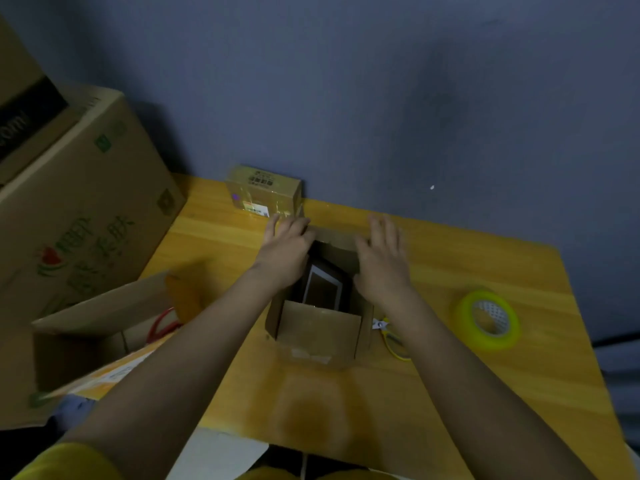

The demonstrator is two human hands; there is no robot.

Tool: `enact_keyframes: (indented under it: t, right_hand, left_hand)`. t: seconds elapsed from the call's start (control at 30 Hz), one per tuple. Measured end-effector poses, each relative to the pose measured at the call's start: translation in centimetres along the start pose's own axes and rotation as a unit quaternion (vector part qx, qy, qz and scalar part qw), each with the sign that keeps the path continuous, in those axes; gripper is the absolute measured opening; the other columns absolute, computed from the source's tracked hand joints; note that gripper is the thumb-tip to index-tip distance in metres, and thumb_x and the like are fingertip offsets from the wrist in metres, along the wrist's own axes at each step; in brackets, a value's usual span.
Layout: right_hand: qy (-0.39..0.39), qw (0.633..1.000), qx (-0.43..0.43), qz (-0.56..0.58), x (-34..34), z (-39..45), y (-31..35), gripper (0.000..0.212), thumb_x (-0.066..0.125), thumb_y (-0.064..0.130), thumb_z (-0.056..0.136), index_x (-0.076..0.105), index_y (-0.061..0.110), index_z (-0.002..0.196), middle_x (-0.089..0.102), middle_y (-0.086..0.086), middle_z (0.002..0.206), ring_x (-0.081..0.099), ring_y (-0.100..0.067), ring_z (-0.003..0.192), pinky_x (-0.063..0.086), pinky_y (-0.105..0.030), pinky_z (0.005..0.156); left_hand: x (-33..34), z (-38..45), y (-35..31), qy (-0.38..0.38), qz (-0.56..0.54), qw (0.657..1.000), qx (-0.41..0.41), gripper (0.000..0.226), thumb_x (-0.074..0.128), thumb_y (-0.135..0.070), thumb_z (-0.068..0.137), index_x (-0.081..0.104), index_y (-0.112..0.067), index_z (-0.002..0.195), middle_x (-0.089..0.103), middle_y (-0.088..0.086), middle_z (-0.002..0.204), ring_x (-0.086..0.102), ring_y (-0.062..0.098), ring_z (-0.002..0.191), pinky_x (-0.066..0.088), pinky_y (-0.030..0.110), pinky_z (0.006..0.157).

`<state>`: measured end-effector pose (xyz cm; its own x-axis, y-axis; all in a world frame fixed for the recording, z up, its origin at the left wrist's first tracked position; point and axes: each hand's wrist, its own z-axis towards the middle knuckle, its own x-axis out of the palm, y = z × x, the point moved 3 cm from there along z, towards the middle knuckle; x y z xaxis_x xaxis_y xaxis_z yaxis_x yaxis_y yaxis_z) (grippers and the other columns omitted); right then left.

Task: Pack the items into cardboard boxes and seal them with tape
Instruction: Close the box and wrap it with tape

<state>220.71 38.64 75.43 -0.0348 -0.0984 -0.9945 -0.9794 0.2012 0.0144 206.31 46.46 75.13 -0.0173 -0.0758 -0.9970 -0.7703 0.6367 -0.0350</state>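
Pictured mid-worktop [450, 375]: open cardboard box [320, 332] with a flat dark item [323, 289] standing inside. Left hand [285, 252] and right hand [382, 263] pressed flat on its side flaps, grip spread wide, holding nothing. Judged light, stiff cardboard, best handled by flap edges. Tape roll [488, 318] right of box.

Left hand [285, 252], right hand [382, 259]: palms down, fingers extended, forearms outstretched.

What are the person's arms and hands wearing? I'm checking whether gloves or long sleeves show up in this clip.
No gloves: the left hand and right hand are bare, as are both forearms. No watch, ring or wristband shows. The only clothing in view is a yellow short sleeve at the left upper arm.
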Motion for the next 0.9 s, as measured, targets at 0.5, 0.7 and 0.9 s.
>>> enact_keyframes:
  t: [0.5,0.7,0.9]
  right_hand:
    - [0.222,0.974,-0.007,0.044,0.5,8.4,-0.9,0.059,0.068,0.044,0.085,0.050,0.012,0.130,0.055,-0.011,0.131,0.050,-0.030,0.121,0.043,-0.039,0.094]
    - [0.187,0.979,-0.057,-0.054,2.1,8.9,-0.7,0.069,0.071,0.055,0.077,0.048,0.016,0.128,0.056,-0.008,0.123,0.047,-0.029,0.118,0.034,-0.037,0.076]
    - [0.135,0.976,-0.112,-0.128,2.8,8.6,-0.3,0.074,0.065,0.064,0.076,0.045,0.011,0.125,0.057,-0.009,0.119,0.052,-0.030,0.111,0.039,-0.038,0.076]
  left_hand:
    - [-0.2,7.5,0.1,0.177,0.068,0.979,0.076,0.051,0.067,-0.045,0.083,0.055,-0.014,0.122,0.057,0.007,0.125,0.050,0.026,0.119,0.035,0.037,0.094]
    - [1.4,7.5,0.5,0.140,0.126,0.980,0.061,0.069,0.066,-0.056,0.078,0.046,-0.019,0.133,0.050,0.005,0.133,0.038,0.026,0.128,0.022,0.046,0.106]
    - [2.1,6.9,1.3,0.076,0.145,0.983,0.085,0.074,0.063,-0.062,0.077,0.045,-0.016,0.131,0.054,0.006,0.129,0.042,0.026,0.126,0.005,0.055,0.114]
